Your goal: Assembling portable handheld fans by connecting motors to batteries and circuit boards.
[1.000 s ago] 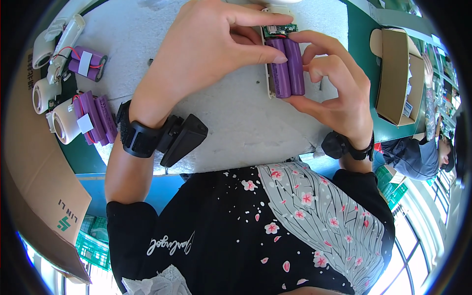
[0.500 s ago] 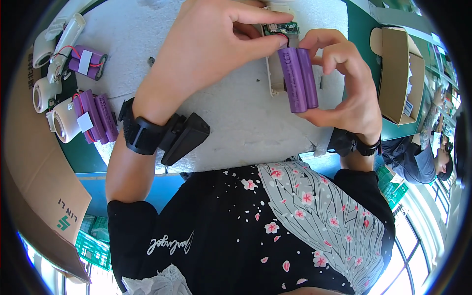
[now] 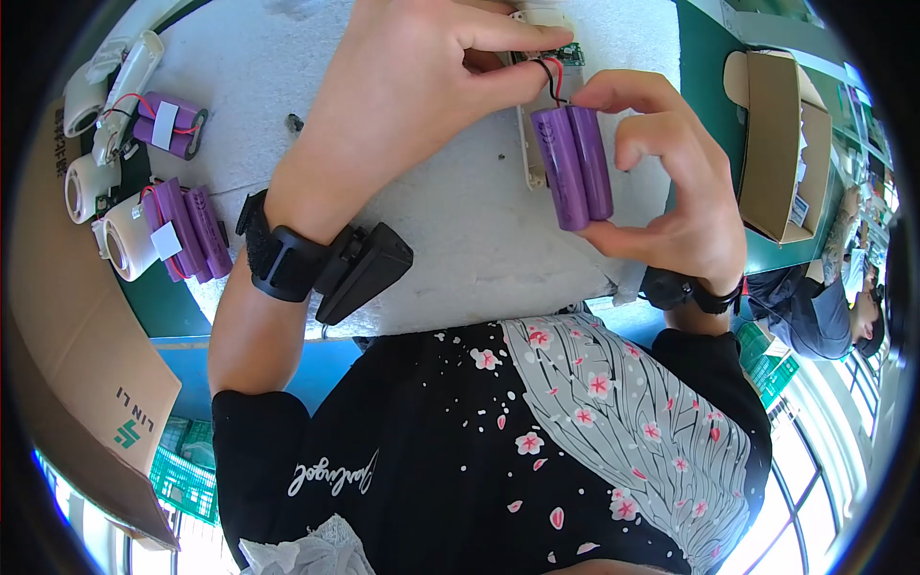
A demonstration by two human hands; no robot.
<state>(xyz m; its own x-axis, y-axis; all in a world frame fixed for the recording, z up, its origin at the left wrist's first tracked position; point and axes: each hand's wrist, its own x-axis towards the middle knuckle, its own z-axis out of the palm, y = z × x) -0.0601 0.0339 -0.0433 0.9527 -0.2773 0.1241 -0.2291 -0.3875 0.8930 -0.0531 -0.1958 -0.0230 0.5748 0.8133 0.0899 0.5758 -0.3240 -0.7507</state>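
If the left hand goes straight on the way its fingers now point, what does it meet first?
Probably the right hand. The left hand points to the person's right, pinching the red and black wires above the purple battery pack. Depth is unclear.

I see a green workbench (image 3: pixel 714 91) with a white foam mat (image 3: pixel 460 240) laid over it. A brown cardboard box (image 3: pixel 81 383) stands at the left, another open box (image 3: pixel 781 144) at the right. Bright daylight comes through windows (image 3: pixel 834 422) at the lower right.
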